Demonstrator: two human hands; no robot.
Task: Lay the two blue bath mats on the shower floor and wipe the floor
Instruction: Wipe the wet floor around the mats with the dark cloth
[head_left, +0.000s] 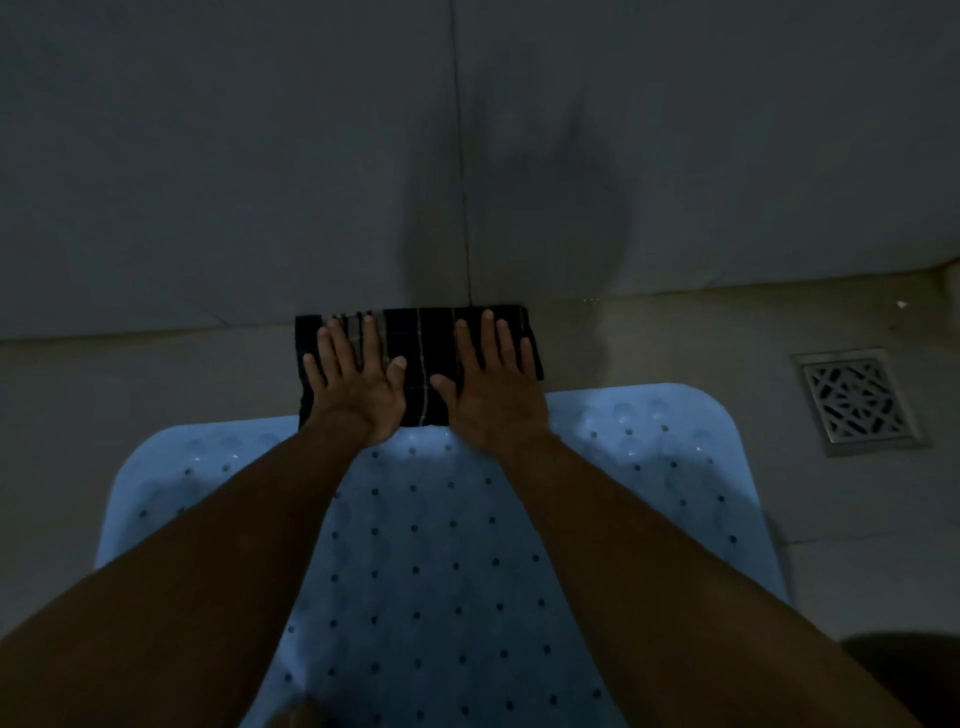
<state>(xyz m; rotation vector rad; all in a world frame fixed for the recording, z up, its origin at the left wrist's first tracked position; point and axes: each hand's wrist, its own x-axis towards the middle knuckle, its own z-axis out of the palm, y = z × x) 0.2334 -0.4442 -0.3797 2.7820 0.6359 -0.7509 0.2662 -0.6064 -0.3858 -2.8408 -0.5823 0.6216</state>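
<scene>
A dark checked cloth (421, 358) lies folded on the pale shower floor (156, 395), its far edge against the foot of the wall. My left hand (353, 379) and my right hand (491, 384) press flat on it side by side, fingers straight and spread. A blue bath mat (441, 561) with small holes and suction cups lies under my forearms, its far edge touching the near edge of the cloth. Only one blue mat is in view.
A square metal floor drain (857, 400) sits in the floor to the right of the mat. The grey tiled wall (260, 156) rises just beyond the cloth. The room is dim. A dark rounded shape (914, 675) shows at the bottom right corner.
</scene>
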